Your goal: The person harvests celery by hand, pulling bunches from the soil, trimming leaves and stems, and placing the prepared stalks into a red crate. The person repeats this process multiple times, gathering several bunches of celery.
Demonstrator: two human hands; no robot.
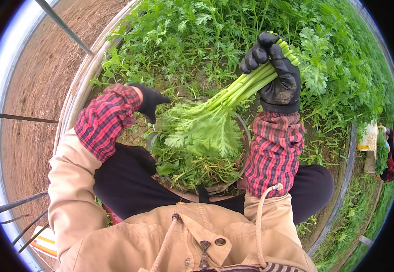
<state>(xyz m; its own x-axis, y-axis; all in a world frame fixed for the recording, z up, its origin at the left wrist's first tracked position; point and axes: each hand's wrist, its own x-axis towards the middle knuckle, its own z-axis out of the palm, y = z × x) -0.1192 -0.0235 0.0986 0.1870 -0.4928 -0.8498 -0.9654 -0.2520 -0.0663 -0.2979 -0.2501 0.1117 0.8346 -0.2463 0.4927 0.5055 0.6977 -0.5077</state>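
A bunch of leafy greens [241, 91] with pale cut stems is gripped in my right hand [275, 68], which wears a black coated glove. Its stem ends point up and right, and the feathery leaves hang down over a round container [248, 131] between my legs. Loose leaves and trimmings [200, 170] fill that container. My left hand [149, 102], also in a black glove, is left of the bunch's leaves, with thumb and fingers apart; nothing shows between them. Checked red sleeve covers are on both forearms.
Growing greens [200, 34] stand densely ahead and to the right. A pale rail [78, 81] curves along the left, with straw-covered ground beyond. At the right are a dark hose or strip [345, 180], a white container [368, 137] and another person's checked sleeve [392, 170].
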